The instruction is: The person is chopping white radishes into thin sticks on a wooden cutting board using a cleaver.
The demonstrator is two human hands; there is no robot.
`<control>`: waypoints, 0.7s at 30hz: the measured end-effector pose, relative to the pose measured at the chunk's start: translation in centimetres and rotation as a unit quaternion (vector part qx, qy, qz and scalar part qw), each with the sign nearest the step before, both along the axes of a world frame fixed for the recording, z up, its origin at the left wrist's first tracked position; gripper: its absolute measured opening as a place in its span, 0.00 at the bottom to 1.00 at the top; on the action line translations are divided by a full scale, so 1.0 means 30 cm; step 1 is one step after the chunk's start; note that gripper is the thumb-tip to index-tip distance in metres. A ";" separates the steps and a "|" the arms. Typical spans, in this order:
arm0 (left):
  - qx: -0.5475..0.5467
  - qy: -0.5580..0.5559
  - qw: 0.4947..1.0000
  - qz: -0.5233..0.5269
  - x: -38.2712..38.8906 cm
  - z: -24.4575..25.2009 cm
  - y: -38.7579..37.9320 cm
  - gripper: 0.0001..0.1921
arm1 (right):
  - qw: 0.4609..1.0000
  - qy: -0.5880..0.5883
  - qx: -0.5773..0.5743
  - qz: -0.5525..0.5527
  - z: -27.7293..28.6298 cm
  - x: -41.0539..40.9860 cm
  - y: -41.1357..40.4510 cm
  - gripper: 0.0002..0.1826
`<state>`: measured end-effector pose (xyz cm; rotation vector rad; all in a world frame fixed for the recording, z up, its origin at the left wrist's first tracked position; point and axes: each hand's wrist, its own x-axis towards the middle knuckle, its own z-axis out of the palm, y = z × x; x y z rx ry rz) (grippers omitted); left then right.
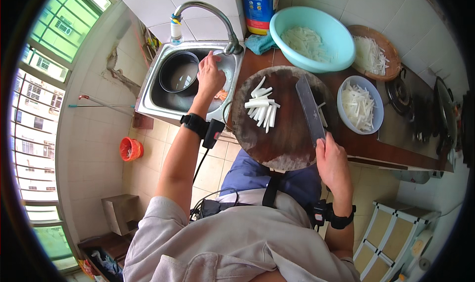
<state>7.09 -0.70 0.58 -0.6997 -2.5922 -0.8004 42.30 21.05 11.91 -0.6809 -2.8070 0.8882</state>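
Note:
My right hand (333, 167) grips the handle of a cleaver (311, 109), its wide dark blade lying across the right part of a round wooden chopping board (285, 152). A small heap of cut white radish sticks (264, 107) rests on the board's left part, and a few pieces show just right of the blade. Over the steel sink (148, 100), my left hand (211, 76) is raised with fingers partly spread, beside a black pot (179, 74) that contains liquid. Nothing shows in that hand. A curved faucet (207, 7) rises behind it, and orange scraps (221, 95) lie in the basin.
Behind the board stand a turquoise basin (313, 64) with white shreds, a teal cloth (259, 44) and a yellow jug (259, 11). To the right are a pale bowl (342, 115) of white strips, a woven tray (393, 57) and a gas stove (408, 133). A red bin (131, 149) is on the floor.

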 end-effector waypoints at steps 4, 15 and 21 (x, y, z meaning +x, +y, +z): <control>-0.029 -0.067 0.997 0.012 -0.047 -0.022 0.011 0.27 | 1.000 -0.001 0.009 -0.002 0.006 0.005 -0.005 0.11; -0.039 -0.080 0.996 0.019 -0.075 -0.041 0.005 0.22 | 1.000 0.007 0.005 0.001 0.004 0.003 -0.008 0.11; -0.030 -0.085 0.996 0.018 -0.071 -0.034 0.015 0.22 | 1.000 0.000 0.015 0.001 -0.001 0.003 -0.005 0.11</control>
